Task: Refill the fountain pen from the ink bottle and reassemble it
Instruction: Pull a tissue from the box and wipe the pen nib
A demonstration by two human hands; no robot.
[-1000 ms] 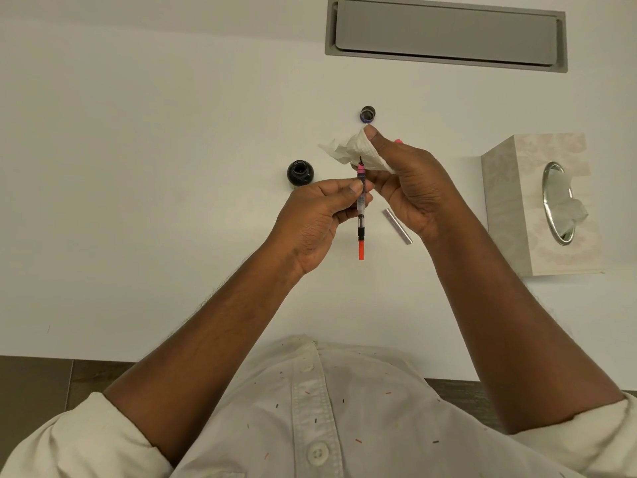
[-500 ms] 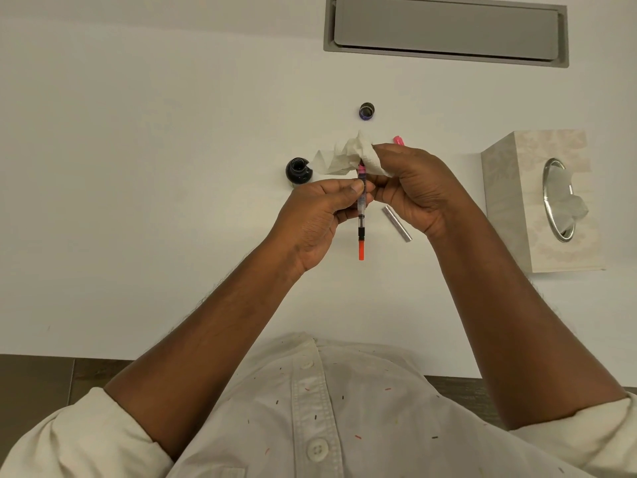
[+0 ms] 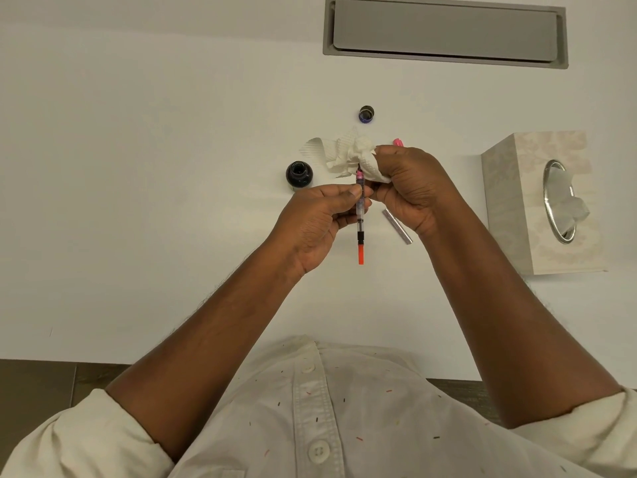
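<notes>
My left hand pinches the pen's front section with its clear converter, nib end pointing away, orange knob toward me. My right hand is closed on a crumpled white tissue wrapped around the nib end, which is hidden. The open ink bottle stands on the white table just left of the tissue. Its cap lies farther back. A silver pen barrel lies on the table under my right wrist. A pink pen part peeks out behind my right hand.
A beige tissue box with an oval metal opening stands at the right. A grey recessed hatch sits in the white table at the back. The table's near edge runs just in front of my chest.
My right hand has drawn the tissue in and closed tighter around the nib end, shifting slightly toward me. The left hand and the pen section have stayed put.
</notes>
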